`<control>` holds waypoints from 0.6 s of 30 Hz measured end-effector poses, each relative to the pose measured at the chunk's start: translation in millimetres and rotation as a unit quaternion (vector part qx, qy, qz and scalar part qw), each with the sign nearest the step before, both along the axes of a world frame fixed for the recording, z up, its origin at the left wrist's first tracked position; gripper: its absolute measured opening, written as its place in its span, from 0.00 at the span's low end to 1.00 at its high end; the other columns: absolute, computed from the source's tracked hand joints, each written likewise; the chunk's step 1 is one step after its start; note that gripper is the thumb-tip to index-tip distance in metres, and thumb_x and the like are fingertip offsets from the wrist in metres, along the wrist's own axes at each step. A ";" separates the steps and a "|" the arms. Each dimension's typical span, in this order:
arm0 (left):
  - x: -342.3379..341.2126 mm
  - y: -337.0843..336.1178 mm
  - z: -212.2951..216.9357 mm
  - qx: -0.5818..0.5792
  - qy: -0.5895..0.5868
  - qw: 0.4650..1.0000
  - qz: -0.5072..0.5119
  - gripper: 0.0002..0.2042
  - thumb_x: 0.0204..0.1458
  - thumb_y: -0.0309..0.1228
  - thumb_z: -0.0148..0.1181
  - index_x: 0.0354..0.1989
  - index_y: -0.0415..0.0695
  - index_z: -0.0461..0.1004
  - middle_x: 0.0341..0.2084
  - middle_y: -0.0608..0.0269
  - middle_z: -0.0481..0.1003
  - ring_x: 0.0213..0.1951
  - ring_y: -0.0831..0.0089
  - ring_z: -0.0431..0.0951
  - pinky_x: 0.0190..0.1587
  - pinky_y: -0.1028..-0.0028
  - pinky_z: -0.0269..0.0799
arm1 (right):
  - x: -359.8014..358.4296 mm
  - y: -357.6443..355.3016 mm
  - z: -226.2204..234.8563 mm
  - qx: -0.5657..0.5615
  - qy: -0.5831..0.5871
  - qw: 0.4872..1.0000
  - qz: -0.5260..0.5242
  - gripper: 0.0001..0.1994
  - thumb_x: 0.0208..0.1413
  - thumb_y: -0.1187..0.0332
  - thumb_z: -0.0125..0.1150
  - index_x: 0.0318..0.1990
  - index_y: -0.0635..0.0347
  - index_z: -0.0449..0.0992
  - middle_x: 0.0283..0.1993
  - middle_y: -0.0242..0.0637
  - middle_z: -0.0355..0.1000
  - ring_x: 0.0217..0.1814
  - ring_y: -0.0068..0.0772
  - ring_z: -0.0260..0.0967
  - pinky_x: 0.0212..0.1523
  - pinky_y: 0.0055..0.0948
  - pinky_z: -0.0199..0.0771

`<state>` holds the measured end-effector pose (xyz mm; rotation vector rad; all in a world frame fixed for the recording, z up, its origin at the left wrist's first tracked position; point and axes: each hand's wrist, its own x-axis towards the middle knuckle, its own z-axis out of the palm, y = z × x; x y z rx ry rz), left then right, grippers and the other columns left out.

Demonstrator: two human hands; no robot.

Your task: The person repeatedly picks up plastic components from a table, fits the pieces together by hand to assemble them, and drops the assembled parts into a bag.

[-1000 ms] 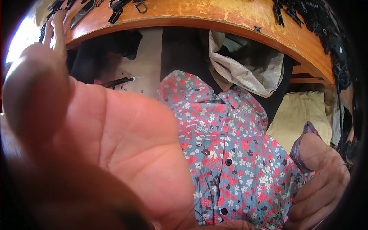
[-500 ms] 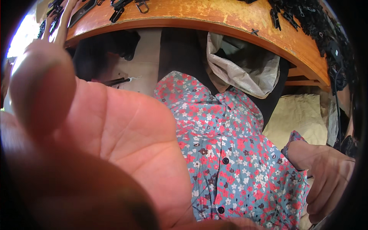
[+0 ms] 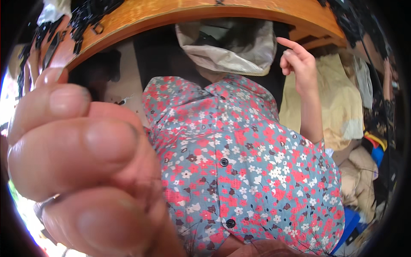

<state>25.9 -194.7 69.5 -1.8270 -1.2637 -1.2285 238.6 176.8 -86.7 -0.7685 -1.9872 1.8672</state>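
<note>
My left hand looms large and close at the left of the view. Its fingers are curled in toward the palm, and nothing shows between them; a thin ring sits on one finger. My right hand is raised at the right, beside the rim of a whitish woven sack. The index finger stretches toward that rim, while the other fingers bend loosely with no object in them. Whether the fingertip touches the sack I cannot tell. The sack's mouth gapes below the table edge, with something dark inside.
A worn wooden table curves across the top, bearing black parts at the left and a dark heap at the right. A cream cloth or sack hangs at the right. My floral shirt fills the middle.
My left hand has gone from an open palm to curled fingers. The right hand has risen from the lower right to beside the sack. The view has shifted, showing more at the right.
</note>
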 end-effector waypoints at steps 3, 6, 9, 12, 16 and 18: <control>-2.8 13.1 0.3 -0.008 0.013 1.000 -0.019 0.31 0.74 0.55 0.32 0.58 0.41 0.74 0.40 0.43 0.79 0.44 0.52 0.78 0.52 0.51 0.74 | 19.2 3.2 -35.5 0.445 -0.152 0.882 -0.044 0.24 0.62 0.72 0.56 0.67 0.51 0.76 0.29 0.49 0.80 0.31 0.47 0.81 0.36 0.47 0.80; 12.7 52.6 -2.3 -0.034 0.081 0.996 -0.010 0.28 0.75 0.50 0.33 0.57 0.38 0.73 0.37 0.42 0.79 0.40 0.49 0.79 0.49 0.51 0.75 | 32.6 1.8 -69.2 0.539 -0.362 0.760 0.033 0.33 0.58 0.74 0.51 0.74 0.52 0.66 0.33 0.55 0.81 0.35 0.59 0.81 0.39 0.53 0.80; 12.8 64.0 -4.6 -0.034 0.091 0.995 -0.018 0.26 0.75 0.48 0.36 0.54 0.36 0.73 0.35 0.42 0.79 0.39 0.49 0.80 0.48 0.51 0.77 | 42.1 -12.1 -71.0 0.595 -0.336 0.727 0.070 0.36 0.56 0.76 0.52 0.76 0.64 0.60 0.34 0.52 0.80 0.33 0.55 0.81 0.36 0.49 0.82; 11.2 67.8 -2.3 -0.036 0.107 0.993 -0.016 0.24 0.75 0.45 0.39 0.50 0.34 0.73 0.33 0.41 0.80 0.37 0.49 0.81 0.47 0.52 0.79 | 45.7 -18.2 -65.9 0.611 -0.351 0.700 0.113 0.37 0.57 0.76 0.53 0.77 0.68 0.57 0.33 0.50 0.79 0.32 0.52 0.81 0.34 0.46 0.83; 12.5 76.2 -6.4 -0.035 0.119 0.992 -0.012 0.22 0.75 0.42 0.42 0.46 0.32 0.73 0.31 0.41 0.80 0.36 0.50 0.82 0.46 0.52 0.81 | 54.0 -21.8 -66.6 0.613 -0.349 0.693 0.148 0.38 0.56 0.77 0.53 0.77 0.72 0.54 0.32 0.52 0.78 0.31 0.51 0.81 0.31 0.45 0.83; 19.5 82.4 -9.2 -0.065 0.029 0.997 0.020 0.20 0.74 0.41 0.46 0.45 0.32 0.74 0.30 0.43 0.79 0.36 0.50 0.82 0.47 0.54 0.81 | 56.0 -25.0 -63.8 0.611 -0.346 0.694 0.158 0.38 0.56 0.76 0.55 0.77 0.75 0.54 0.31 0.51 0.77 0.30 0.51 0.81 0.29 0.45 0.83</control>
